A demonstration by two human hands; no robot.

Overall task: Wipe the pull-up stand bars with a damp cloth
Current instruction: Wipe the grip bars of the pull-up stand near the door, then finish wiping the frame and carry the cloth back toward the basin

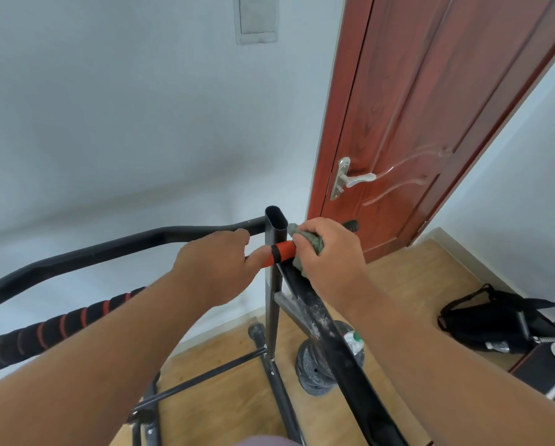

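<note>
right hand [329, 252] clutching cloth [311, 244] wipes orange grip [279, 252] beside upright [274, 226]; left hand [215, 262] curled around grip end; next, likely dusty bar [314, 317] below.

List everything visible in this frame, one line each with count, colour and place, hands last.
pull-up stand: one, black, centre and left
orange grip: one, orange with black band, on the bar by the upright
cloth: one, grey-green, under the right hand
door: one, red-brown, right
door handle: one, silver, on the door
weight plates: stack, dark grey, floor by the stand
bag: one, black, floor at right
left hand: grips the bar
right hand: holds the cloth
</note>
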